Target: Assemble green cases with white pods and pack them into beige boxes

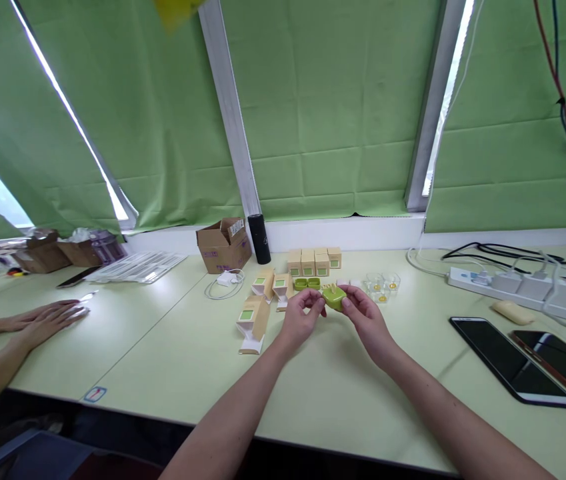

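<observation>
Both my hands meet over the middle of the pale green table (173, 347). Between them is a small green plug-like block (334, 297) with pale prongs on top. My right hand (365, 317) grips its right side. My left hand (301, 316) pinches its left edge with closed fingertips. Just behind lie two more green pieces (307, 283). Opened tan cartons (253, 323) lie to the left. A row of shut small boxes (313, 261) stands further back. Small clear cups (381, 285) sit to the right.
Another person's hands (45, 318) rest on the table at far left. A brown cardboard box (223, 245), a black cylinder (259, 238) and a white cable (223, 283) stand at the back. A power strip (513, 287) and two dark tablets (511, 360) lie on the right.
</observation>
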### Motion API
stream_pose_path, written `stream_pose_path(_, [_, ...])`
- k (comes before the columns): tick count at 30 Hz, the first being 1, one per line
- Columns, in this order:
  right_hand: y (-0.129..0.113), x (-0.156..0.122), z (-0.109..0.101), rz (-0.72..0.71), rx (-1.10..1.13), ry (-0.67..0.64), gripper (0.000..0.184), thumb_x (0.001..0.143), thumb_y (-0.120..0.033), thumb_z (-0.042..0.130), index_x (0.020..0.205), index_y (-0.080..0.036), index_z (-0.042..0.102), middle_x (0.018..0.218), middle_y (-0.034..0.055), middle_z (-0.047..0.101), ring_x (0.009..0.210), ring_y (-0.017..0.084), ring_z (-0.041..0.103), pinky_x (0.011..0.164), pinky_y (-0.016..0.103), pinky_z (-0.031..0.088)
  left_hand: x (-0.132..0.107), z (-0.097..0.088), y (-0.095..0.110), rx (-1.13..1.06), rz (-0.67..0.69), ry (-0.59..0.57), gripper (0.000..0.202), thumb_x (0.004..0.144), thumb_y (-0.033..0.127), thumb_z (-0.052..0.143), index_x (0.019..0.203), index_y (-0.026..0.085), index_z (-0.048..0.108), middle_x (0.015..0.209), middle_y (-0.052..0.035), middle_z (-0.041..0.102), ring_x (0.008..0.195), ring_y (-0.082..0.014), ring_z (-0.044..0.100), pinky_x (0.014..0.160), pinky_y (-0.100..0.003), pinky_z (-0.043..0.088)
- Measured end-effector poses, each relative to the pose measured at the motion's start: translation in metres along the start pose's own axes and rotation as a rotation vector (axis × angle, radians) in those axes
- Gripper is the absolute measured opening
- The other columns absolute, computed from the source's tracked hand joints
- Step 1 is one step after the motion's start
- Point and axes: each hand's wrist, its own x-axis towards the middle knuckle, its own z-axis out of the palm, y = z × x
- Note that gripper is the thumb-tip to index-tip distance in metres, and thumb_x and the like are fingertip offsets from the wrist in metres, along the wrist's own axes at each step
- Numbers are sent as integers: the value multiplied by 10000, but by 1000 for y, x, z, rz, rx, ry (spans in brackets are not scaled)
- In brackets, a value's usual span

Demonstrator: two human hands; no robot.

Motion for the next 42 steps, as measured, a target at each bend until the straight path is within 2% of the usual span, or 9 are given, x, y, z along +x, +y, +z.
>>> stream_pose_path(4, [-2,0,0,62,96,-12,461,875,-601,704,1154,-235,663,1199,119,728,1085,276,710,969,503,592,1,-1,0,106,127,78,265,903,379,714,1034,185,591,982,-72,676,902,-186,671,817,-333,537])
stream_pose_path(8, [-6,0,3,138,147,-3,484,826,-636,734,1090,-234,685,1170,106,721,1061,272,691,900,459,604,0,0,3,130,196,34,465,878,275,731,1304,220,552,1201,-123,668,1141,-249,636,929,-399,508])
stream_pose_path(11, [-8,-1,5,222,159,27,498,796,-662,746,1050,-237,691,1153,83,714,1030,251,673,848,399,595,-2,0,5,126,181,-25,558,864,243,737,1389,251,547,1292,-126,646,1208,-270,602,966,-419,491])
stream_pose_path(17, [-10,-2,8,279,117,77,572,710,-716,781,1006,-240,671,967,48,714,877,219,650,732,336,540,-2,-1,5,58,93,-99,473,841,305,787,1298,250,679,1280,-126,669,1177,-283,598,989,-432,480])
stream_pose_path(22, [-8,4,0,240,33,107,599,768,-794,646,998,-241,642,803,35,690,827,223,632,684,323,482,5,-4,-4,-274,-48,-70,455,812,365,829,1219,199,713,1211,-127,690,1062,-249,647,950,-392,505])
stream_pose_path(26, [5,12,-14,186,-175,174,556,831,-757,559,1005,-232,615,811,33,663,769,211,593,640,310,424,8,-7,-3,-541,-140,25,472,780,324,862,1199,184,696,1163,-103,698,1077,-226,651,978,-366,502])
stream_pose_path(32, [32,16,-33,90,-807,114,222,960,-401,486,1105,-261,580,877,21,655,799,220,593,695,321,414,8,-10,4,-784,-233,110,376,841,242,783,1199,207,674,1112,-70,710,1063,-205,655,1032,-434,509])
stream_pose_path(38, [41,18,-35,-5,-1107,26,281,981,-200,442,1249,-208,526,1064,88,639,879,223,612,702,304,416,9,-12,0,-841,-249,150,340,844,199,738,1179,212,683,1210,-88,705,1101,-223,665,1023,-437,510])
stream_pose_path(42, [41,24,-32,22,-1311,21,346,1000,-155,437,1337,-202,500,1115,111,603,838,212,620,637,291,371,9,-11,1,-834,-258,149,319,850,189,717,1168,206,701,1193,-90,710,1065,-218,666,990,-421,524])
